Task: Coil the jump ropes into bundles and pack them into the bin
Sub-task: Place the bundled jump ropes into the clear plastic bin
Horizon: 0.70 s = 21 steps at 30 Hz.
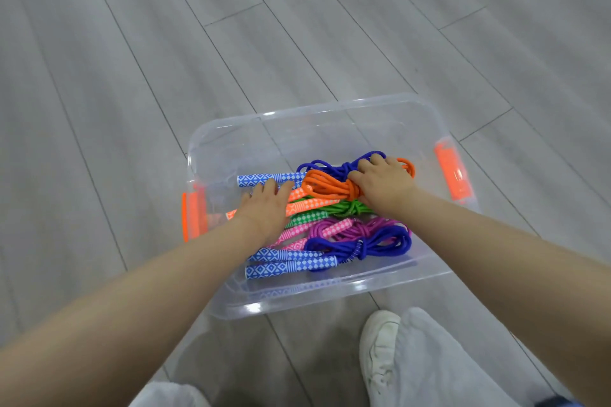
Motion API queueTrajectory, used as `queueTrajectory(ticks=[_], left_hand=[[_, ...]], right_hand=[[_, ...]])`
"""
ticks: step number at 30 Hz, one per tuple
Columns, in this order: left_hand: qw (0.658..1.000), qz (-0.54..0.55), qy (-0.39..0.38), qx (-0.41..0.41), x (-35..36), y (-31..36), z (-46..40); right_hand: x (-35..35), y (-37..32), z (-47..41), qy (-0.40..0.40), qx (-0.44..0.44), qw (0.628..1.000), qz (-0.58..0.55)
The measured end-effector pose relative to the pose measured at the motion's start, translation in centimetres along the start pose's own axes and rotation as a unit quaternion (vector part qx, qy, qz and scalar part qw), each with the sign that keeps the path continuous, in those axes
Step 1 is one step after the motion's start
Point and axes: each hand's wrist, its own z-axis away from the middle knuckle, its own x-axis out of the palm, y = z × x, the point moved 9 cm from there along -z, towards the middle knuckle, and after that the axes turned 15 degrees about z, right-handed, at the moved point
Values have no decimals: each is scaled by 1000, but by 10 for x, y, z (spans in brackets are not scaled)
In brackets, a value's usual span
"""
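The orange jump rope [325, 187] is held low inside the clear bin [330, 304], on top of the other ropes. Its coiled cord is gripped by the right hand [383, 180], whose fingers are curled round the knot in the middle. Its orange handles are pressed down by the left hand [264, 205], whose fingers are laid out flat and straight. A blue rope [334, 167] is seen just behind the orange one, touching it. A green rope [317, 213] is tucked just under the hands. A pink rope [337, 228] and another blue rope [330, 256] are packed nearer the person. All the bundles are laid side by side with handles to the left. Orange clips [453, 172] are seen on the bin's two short ends. The bin is set on a grey wood floor [132, 43]. A white shoe [377, 350] and grey trousers [429, 363] are seen near the bin
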Motion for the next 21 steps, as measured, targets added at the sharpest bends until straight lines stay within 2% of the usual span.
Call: queueTrajectory(ticks=[3,7,11,16,21], left_hand=[[1000,-18,-12,-14,8,-7,3],[994,-74,-75,-24,21,-6,9],[989,-74,-119,-53,31,-11,15],[982,-134,-119,-52,30,-13,17],[977,-148,-133,-76,30,-20,16]], right_hand=[[15,-5,1,-34,18,995,-94],[19,-10,8,-11,8,986,-166],[24,-13,13,-18,-12,988,-156],[27,-16,21,-48,-28,990,-129],[34,-18,19,-93,-30,993,-60]])
